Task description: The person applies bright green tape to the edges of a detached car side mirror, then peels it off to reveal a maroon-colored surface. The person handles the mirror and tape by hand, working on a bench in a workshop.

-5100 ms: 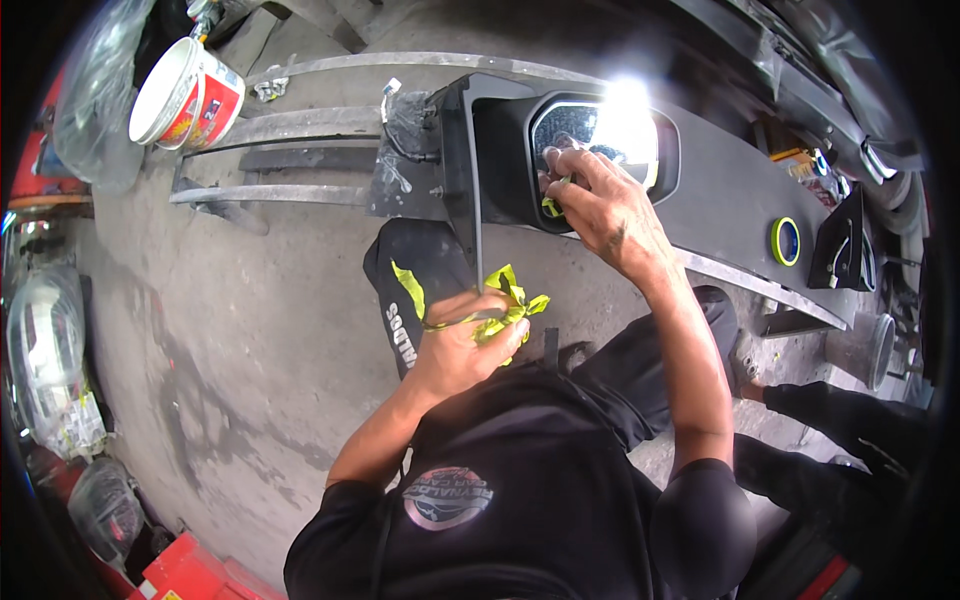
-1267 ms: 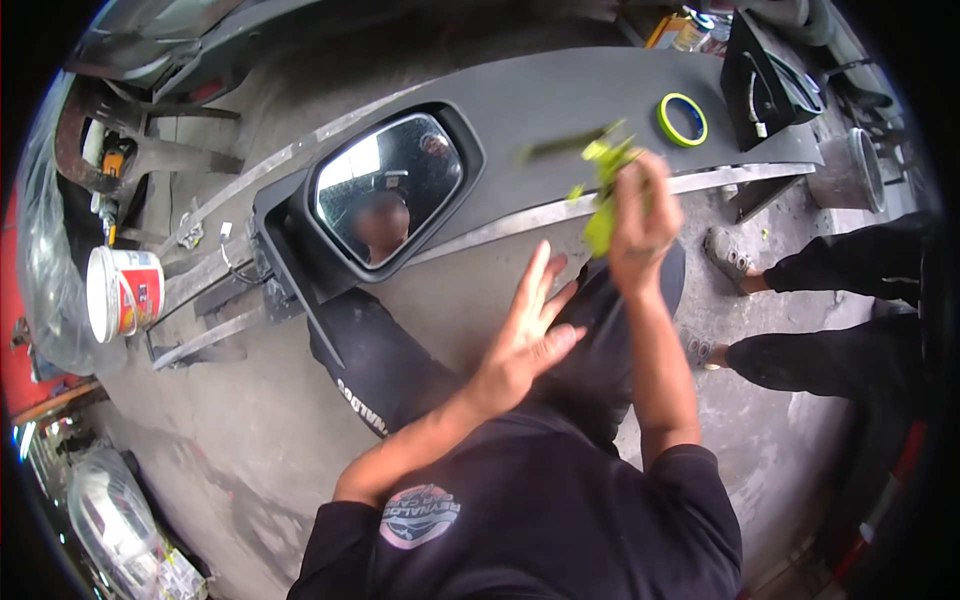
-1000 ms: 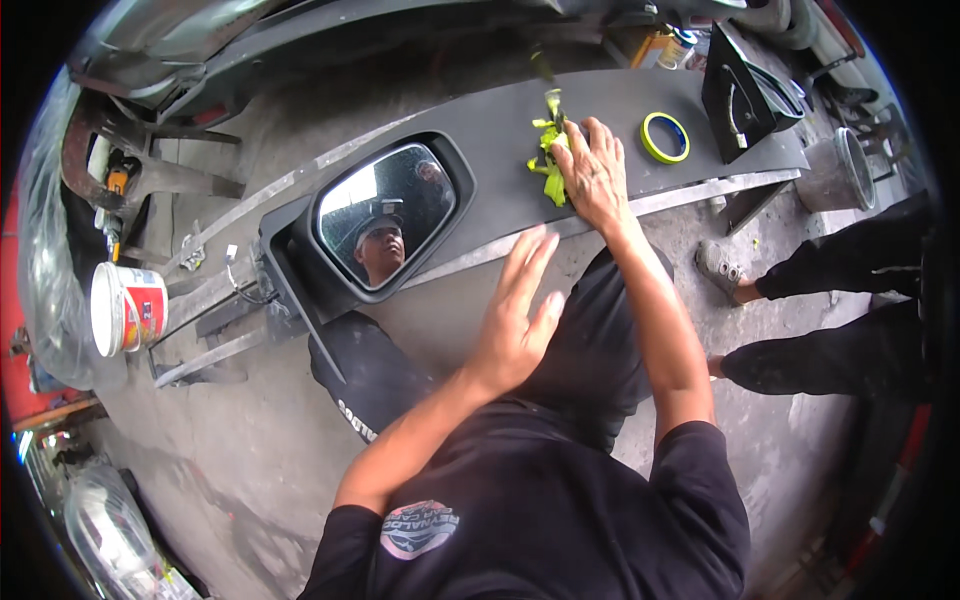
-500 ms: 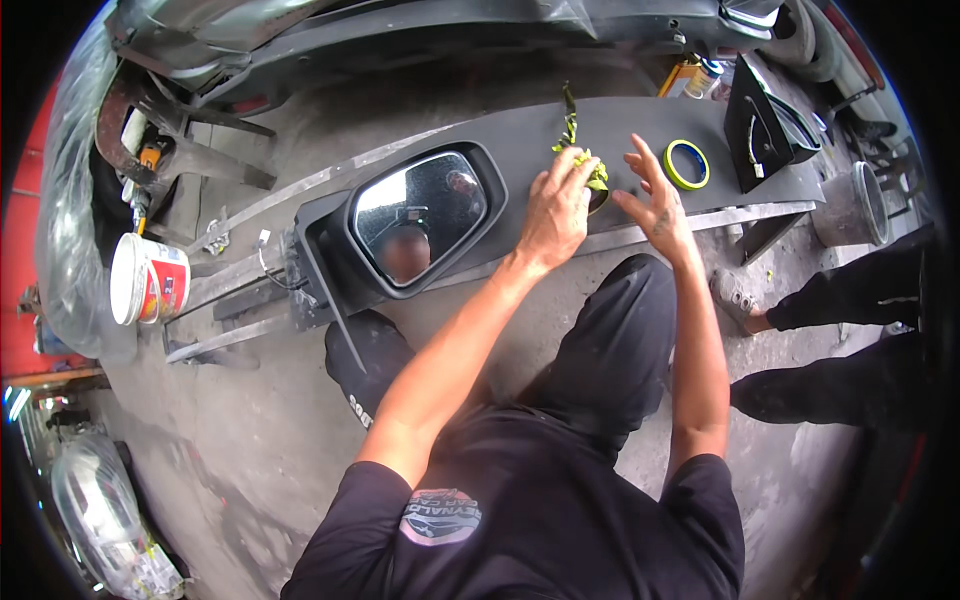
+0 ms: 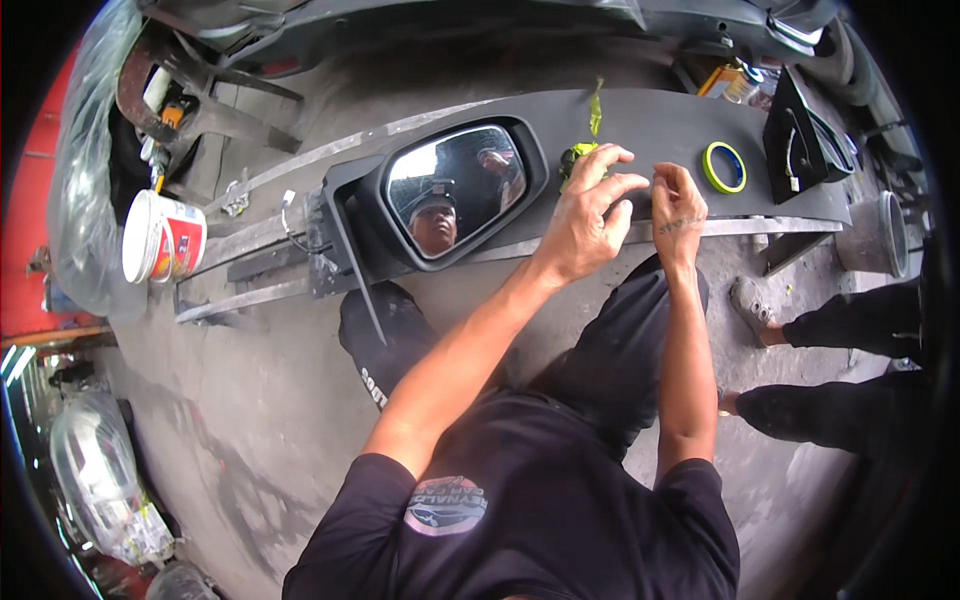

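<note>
A crumpled wad of yellow-green masking tape lies on the dark grey panel, with a loose strip trailing away from it. My left hand is raised just in front of the wad, thumb and fingers apart, holding nothing visible. Close to its right, my right hand has its fingers curled together; whatever may be between them is hidden. A roll of yellow-green tape with a blue core rests to the right of that hand. On the left, a car side mirror in a dark housing sits with its glass facing up.
The long panel lies on a low bench frame. At its right end stands an upright black part with a cable. A white bucket is on the left, a grey bucket on the right, near another person's legs.
My left hand has come off the crumpled tape toward me, and its fingers have spread. My right hand's fingers have gone from spread to curled. The whole view has shifted slightly.
</note>
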A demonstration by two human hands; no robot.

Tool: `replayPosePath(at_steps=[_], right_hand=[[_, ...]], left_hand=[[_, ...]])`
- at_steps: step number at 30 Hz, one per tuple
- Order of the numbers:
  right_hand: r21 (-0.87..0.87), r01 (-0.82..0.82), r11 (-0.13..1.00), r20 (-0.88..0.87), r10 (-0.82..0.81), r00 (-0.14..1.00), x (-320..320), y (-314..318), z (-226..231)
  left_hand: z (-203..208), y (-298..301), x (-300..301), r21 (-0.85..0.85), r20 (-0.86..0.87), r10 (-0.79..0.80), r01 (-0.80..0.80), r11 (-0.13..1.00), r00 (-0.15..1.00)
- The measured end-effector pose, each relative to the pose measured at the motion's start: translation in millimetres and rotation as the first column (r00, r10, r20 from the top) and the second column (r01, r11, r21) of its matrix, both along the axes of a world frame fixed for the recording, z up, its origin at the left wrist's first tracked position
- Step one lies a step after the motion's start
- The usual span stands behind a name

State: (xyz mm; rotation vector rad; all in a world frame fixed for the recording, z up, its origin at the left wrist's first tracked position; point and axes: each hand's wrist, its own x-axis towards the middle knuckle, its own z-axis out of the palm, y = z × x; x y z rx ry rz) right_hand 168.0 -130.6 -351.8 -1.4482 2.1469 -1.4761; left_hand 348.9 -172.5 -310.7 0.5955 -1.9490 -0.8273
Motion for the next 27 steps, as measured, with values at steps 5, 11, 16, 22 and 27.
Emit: replayPosePath(at_steps=[5,11,16,22,27], right_hand=[[-0.075,-0.176,0.982,-0.011,0.175,0.984,38.8,-0.7,28.7],[0.043,-0.172,0.984,0.094,0.167,0.981,26.2,-12.6,-9.9],[0.0,-0.191,0.982,0.21,0.186,0.96,33.0,-14.5,-0.5],[-0.041,-0.528,0.848,0.45,0.488,0.748,41.0,-16.2,-12.2],[-0.059,-0.217,0.974,0.549,0.214,0.808,19.4,-31.7,-12.3]], left_hand=[[-25.8,-9.6,4.1,0.455,-0.382,-0.027,0.213,0.865,0.924],[1.8,4.9,18.4,0.446,-0.567,-0.085,0.392,0.805,0.819],[-6.9,6.0,26.8,0.3,-0.282,-0.1,0.187,0.935,0.954],[-20.9,28.7,30.4,0.032,-0.106,-0.118,0.122,0.992,0.987],[-1.1,59.8,68.1,-0.039,0.054,-0.134,0.137,0.99,0.989]])
